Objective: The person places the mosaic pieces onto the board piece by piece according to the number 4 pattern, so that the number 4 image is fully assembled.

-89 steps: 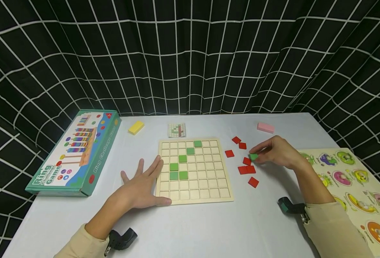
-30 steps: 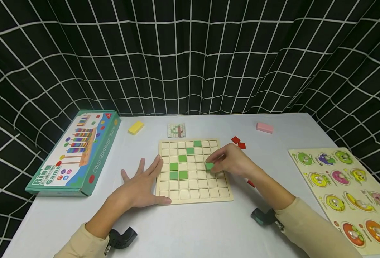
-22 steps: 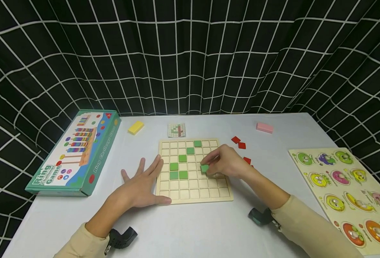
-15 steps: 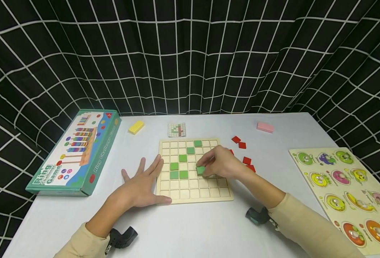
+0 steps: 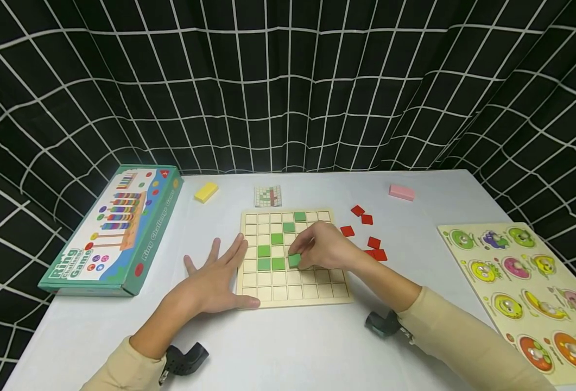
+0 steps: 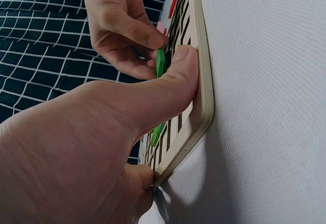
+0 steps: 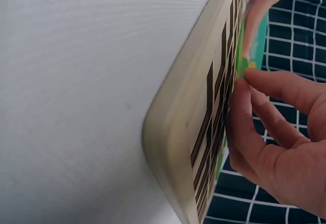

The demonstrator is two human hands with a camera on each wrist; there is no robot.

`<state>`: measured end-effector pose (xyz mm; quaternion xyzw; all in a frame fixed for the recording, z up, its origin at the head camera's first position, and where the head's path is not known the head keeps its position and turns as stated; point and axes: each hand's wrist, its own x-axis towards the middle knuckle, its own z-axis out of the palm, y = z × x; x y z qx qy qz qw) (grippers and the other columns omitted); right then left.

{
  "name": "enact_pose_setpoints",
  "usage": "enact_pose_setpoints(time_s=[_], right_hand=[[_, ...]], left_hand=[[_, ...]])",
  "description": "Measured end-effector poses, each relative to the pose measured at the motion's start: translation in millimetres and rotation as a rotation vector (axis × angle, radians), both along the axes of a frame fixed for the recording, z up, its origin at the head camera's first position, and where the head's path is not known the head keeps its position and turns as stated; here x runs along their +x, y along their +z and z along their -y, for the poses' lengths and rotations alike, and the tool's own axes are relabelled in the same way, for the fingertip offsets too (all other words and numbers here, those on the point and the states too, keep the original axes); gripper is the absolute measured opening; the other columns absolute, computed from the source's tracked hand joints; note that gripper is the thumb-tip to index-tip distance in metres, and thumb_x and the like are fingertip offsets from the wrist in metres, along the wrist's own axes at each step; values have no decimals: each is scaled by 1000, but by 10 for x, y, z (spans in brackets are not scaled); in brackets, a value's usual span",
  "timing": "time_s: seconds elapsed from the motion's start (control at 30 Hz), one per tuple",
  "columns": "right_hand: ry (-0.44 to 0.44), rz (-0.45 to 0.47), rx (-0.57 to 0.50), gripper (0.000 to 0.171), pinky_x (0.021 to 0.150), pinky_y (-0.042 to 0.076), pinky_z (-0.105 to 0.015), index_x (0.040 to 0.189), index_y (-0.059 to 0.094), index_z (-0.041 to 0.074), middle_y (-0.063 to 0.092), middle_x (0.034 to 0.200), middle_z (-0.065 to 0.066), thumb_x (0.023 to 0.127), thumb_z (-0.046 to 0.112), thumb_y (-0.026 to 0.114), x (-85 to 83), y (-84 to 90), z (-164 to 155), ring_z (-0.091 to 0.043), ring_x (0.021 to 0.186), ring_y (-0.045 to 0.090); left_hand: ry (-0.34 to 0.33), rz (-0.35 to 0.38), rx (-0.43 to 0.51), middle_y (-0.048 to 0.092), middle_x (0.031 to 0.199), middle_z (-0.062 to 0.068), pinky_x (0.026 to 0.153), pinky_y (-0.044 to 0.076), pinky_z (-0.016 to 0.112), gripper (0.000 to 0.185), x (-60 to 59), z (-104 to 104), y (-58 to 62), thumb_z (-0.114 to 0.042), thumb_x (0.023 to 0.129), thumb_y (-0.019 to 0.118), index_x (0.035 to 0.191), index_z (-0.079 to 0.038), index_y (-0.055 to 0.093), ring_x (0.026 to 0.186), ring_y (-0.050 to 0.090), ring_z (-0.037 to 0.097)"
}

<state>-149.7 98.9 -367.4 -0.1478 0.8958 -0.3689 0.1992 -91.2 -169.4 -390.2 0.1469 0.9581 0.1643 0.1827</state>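
A wooden grid board [image 5: 294, 293] lies flat on the white table, with several green square tiles [image 5: 277, 238] set in its cells. My left hand [image 5: 209, 285] rests at the board's left side, fingers spread along the edge and thumb on the front left corner. Over the board's middle, my right hand [image 5: 329, 247] pinches one green tile [image 5: 294, 260] between thumb and fingertips, just right of two tiles in the same row. In the left wrist view this held tile [image 6: 160, 62] looks tilted. The right wrist view shows the tile [image 7: 243, 66] at the fingertips.
Several red tiles [image 5: 347, 231] lie loose right of the board. A small pattern card [image 5: 267, 196] sits behind it, between a yellow block [image 5: 206, 192] and a pink block [image 5: 402, 192]. A game box [image 5: 114, 233] stands left; a fruit-picture board [image 5: 512, 293] lies right.
From beside the red tiles, my right hand has carried the green tile leftward over the board, to beside the row's two green tiles. My left hand has stayed put.
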Motion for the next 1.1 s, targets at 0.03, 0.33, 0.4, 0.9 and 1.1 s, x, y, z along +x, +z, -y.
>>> enact_pose_setpoints(time_s=[0.03, 0.33, 0.4, 0.9, 1.1], right_hand=[[3, -3, 0, 25, 68, 53, -29, 92, 83, 14, 72, 80, 1, 74, -3, 81, -2, 0, 10, -16, 77, 64], [26, -16, 28, 26, 67, 52, -26, 90, 83, 12, 72, 77, 0, 71, -4, 83, -8, -19, 63, -14, 76, 62], [26, -16, 34, 26, 66, 52, -26, 90, 83, 13, 71, 77, 0, 71, -5, 84, -7, -18, 73, -14, 76, 62], [42, -33, 67, 27, 70, 53, -27, 86, 81, 16, 68, 77, 2, 70, -6, 85, -5, -40, 127, -13, 73, 61], [54, -43, 86, 28, 70, 52, -27, 86, 80, 17, 67, 78, 1, 69, -6, 84, -14, -43, 127, -12, 69, 61]], left_hand=[[0, -2, 1, 2, 177, 2, 99, -2, 95, 128, 1, 1, 0, -75, 76, 76, 169, -14, 12, 159, 0, 51], [-6, -10, -6, 2, 177, 1, 99, -1, 95, 127, 0, 5, -9, -76, 77, 75, 169, -15, 12, 159, 0, 51], [-7, -11, -6, 2, 177, 1, 99, 0, 95, 127, -1, 6, -8, -76, 77, 75, 169, -15, 12, 159, 1, 51], [-2, -6, -9, 2, 178, 1, 99, 0, 95, 127, 7, 6, 16, -76, 77, 75, 169, -15, 11, 159, 1, 50], [-2, -7, -14, 2, 178, 0, 99, 1, 95, 128, 6, 8, 6, -77, 77, 74, 169, -15, 11, 160, 1, 50]])
